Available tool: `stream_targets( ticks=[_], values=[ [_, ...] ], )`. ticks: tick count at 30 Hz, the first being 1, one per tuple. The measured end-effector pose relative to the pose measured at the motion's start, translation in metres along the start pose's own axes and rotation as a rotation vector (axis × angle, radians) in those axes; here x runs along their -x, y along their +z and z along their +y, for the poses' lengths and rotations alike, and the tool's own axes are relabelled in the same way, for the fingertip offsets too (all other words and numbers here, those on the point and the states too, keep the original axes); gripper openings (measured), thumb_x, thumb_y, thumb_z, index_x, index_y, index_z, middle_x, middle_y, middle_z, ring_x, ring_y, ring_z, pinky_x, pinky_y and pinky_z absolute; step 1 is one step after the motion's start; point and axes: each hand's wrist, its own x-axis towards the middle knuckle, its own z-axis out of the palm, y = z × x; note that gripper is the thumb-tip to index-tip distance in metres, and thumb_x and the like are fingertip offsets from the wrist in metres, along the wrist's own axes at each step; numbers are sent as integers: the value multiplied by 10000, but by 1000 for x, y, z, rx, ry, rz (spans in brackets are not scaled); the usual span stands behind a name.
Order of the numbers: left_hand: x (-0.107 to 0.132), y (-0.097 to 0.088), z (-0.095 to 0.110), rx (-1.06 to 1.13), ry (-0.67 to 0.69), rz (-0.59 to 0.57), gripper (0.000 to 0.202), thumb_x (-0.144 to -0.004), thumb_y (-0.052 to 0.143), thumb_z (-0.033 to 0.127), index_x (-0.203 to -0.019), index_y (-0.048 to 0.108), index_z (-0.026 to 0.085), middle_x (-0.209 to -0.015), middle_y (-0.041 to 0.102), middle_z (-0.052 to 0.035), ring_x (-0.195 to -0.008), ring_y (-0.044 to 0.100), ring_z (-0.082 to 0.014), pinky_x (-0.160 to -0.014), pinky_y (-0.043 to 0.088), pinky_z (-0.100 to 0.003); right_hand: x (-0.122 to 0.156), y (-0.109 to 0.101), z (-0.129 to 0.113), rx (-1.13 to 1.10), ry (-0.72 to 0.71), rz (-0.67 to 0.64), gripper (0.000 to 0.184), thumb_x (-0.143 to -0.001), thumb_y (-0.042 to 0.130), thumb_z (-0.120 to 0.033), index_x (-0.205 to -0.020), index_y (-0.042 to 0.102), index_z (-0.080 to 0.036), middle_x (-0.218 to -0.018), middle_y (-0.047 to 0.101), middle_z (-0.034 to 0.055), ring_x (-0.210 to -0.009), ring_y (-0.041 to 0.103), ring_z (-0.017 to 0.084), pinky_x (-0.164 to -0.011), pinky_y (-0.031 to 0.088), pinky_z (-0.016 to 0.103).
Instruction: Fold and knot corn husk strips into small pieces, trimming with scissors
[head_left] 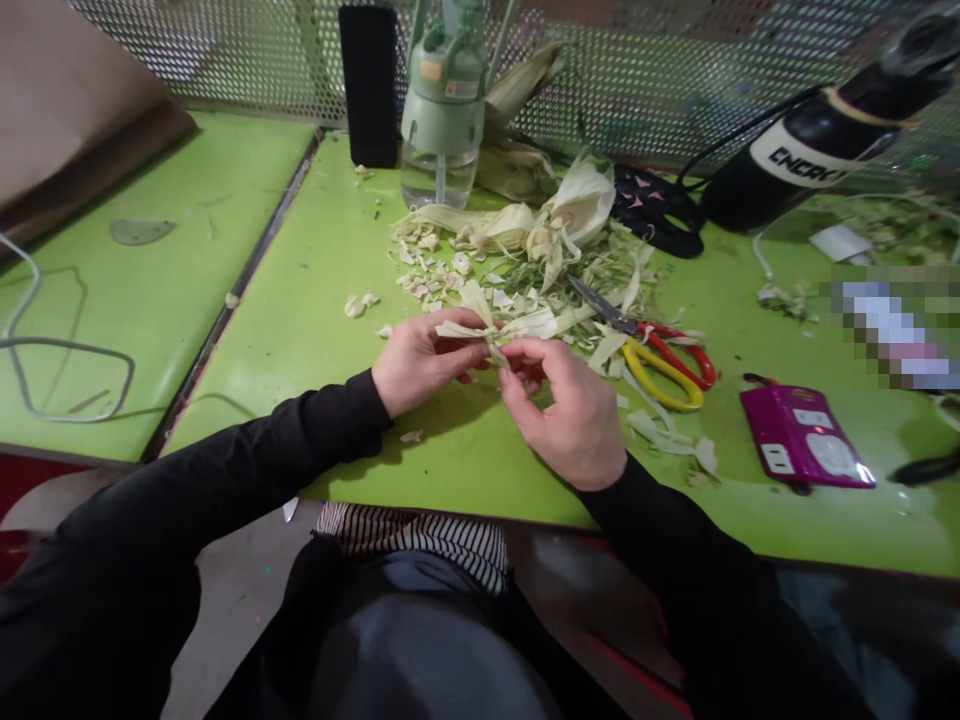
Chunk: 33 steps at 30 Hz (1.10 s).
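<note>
Husk strips [493, 333] met at a crossing, and the work looked partly done.
From my remote seat I saw them above the near part of the desk [285, 330], the left hand [420, 362] gripping one side, the right hand [566, 405] pinching the lower end. The strips were gathered; I could not tell whether they were tied. Small scraps [442, 280] lay beyond, scissors [628, 324] to the right, and larger husks [581, 205] farther off looked unused.

Illumination: dim overall. Glare: purple case [802, 437], between 3 and 4 o'clock. Pixelation: 3 o'clock. Blur: grey garment [420, 640], 6 o'clock. Wide-angle stretch: black bottle [806, 155], 2 o'clock.
</note>
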Motion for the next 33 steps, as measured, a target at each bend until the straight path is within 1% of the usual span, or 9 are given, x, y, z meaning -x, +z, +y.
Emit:
stream_targets(
  ticks=[4, 6, 9, 12, 19, 25, 27, 30, 33],
  values=[
    [1, -1, 5, 42, 23, -74, 286, -777, 781, 333, -928, 676, 114, -1133, 741, -100, -779, 702, -104, -740, 605, -226, -2, -4, 2, 80, -74, 35, 123, -898, 603, -132, -998, 619, -202, -863, 716, 46, -707, 650, 163, -602, 504, 286],
    [1, -1, 8, 55, 24, -79, 286, -790, 778, 343, -930, 681, 114, -1169, 735, -103, -804, 707, -104, -766, 606, -225, -3, -5, 2, 100, -90, 53, 110, -900, 615, -139, -993, 618, -199, -847, 709, 43, -690, 634, 159, -591, 487, 282],
    [2, 0, 10, 88, 1, -86, 327, -806, 774, 395, -946, 686, 112, -1029, 765, -81, -780, 719, -105, -741, 609, -215, -3, -4, 2, 121, -96, 70, 84, -910, 627, -158, -979, 615, -204, -838, 705, 35, -689, 627, 160, -610, 482, 289],
    [2, 1, 12, 156, -95, -85, 373, -798, 788, 408, -1001, 674, 117, -814, 761, -34, -729, 732, -116, -671, 604, -204, -2, -3, 4, 153, -94, 85, 80, -921, 624, -173, -986, 613, -219, -853, 707, 32, -729, 636, 174, -661, 497, 306],
    [0, 4, 14, 238, -293, 20, 223, -794, 798, 227, -852, 608, 126, -673, 710, 21, -614, 695, -79, -591, 564, -171, -2, -3, 8, 299, -310, 108, 126, -901, 654, -147, -1007, 638, -213, -864, 712, 43, -769, 624, 189, -690, 505, 324],
    [0, 4, 8, 272, -222, 10, 264, -742, 827, 218, -920, 651, 135, -672, 671, 59, -566, 621, -39, -583, 527, -155, -2, -1, 5, 307, -411, 90, 139, -897, 667, -156, -1028, 636, -188, -879, 709, 54, -765, 593, 187, -681, 477, 331],
    [0, 3, 8, 266, -194, -10, 226, -771, 803, 222, -915, 657, 128, -673, 671, 50, -542, 597, -34, -573, 511, -160, -3, -3, 6, 271, -384, 133, 169, -917, 663, -238, -1075, 630, -185, -922, 703, 68, -814, 612, 200, -703, 485, 342],
    [-1, 2, 9, 287, -208, 10, 148, -827, 742, 201, -918, 651, 128, -701, 700, 23, -547, 600, -41, -560, 488, -166, -5, -6, 10, 191, -225, 179, 244, -954, 608, -331, -1165, 610, -208, -1042, 695, 86, -948, 639, 240, -787, 503, 388],
    [-2, 2, 8, 308, -230, 37, 131, -852, 710, 195, -958, 655, 141, -741, 727, 0, -626, 654, -70, -582, 496, -174, -6, -7, 15, 145, -121, 123, 269, -931, 644, -328, -1179, 603, -234, -1074, 706, 71, -983, 648, 250, -826, 506, 407]
  ],
)
